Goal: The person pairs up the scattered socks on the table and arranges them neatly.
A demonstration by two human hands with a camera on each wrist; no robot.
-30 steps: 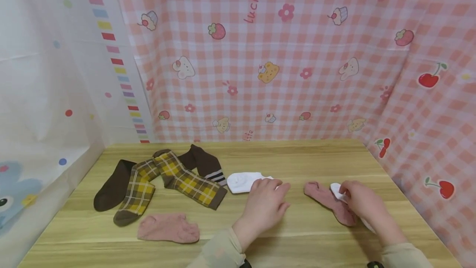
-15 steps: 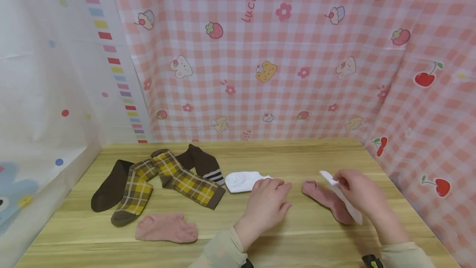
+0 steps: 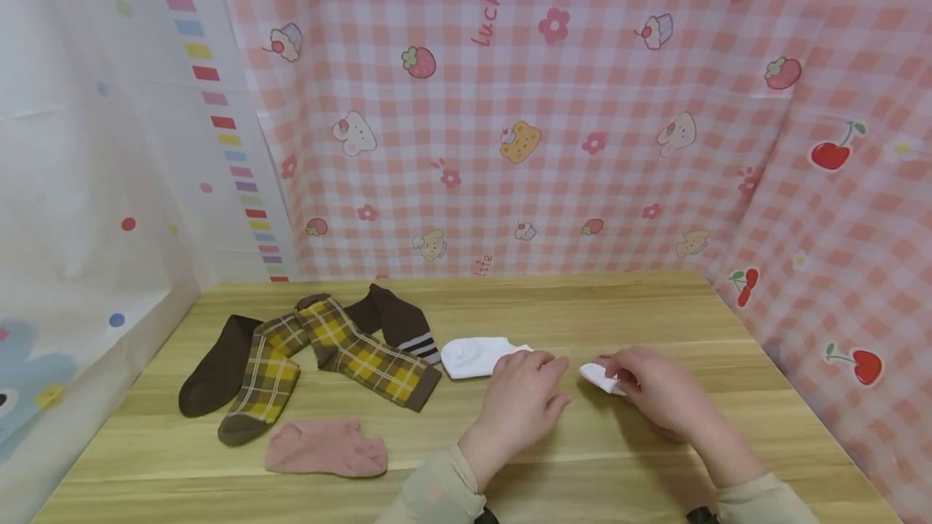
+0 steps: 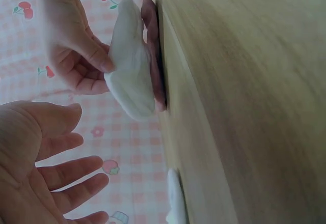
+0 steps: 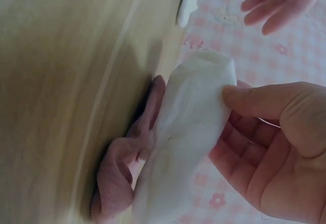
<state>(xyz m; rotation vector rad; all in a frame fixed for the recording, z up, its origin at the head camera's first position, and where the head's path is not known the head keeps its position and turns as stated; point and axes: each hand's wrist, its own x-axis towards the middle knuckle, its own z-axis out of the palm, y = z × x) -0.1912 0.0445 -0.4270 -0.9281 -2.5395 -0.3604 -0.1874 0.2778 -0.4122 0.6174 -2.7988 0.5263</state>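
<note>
My right hand point(image 3: 658, 390) pinches a white sock point(image 5: 188, 127) between thumb and fingers, lifted off the table. Below and behind it lies a pink sock point(image 5: 119, 173), mostly hidden by the hand in the head view. My left hand point(image 3: 518, 395) hovers with relaxed, spread fingers and holds nothing. Close by that hand, partly covered by it in the head view, a second white sock point(image 3: 473, 356) lies flat on the table.
Left on the wooden table point(image 3: 510, 483) lie yellow plaid socks point(image 3: 364, 350), dark brown socks point(image 3: 218, 362) and another pink sock point(image 3: 328, 447). A pink checked curtain point(image 3: 466, 103) hangs behind; a white dotted sheet point(image 3: 131, 152) hangs at the left.
My right hand has raised the white sock off the pink one and carried it left, toward my left hand. My left hand has stayed in place.
</note>
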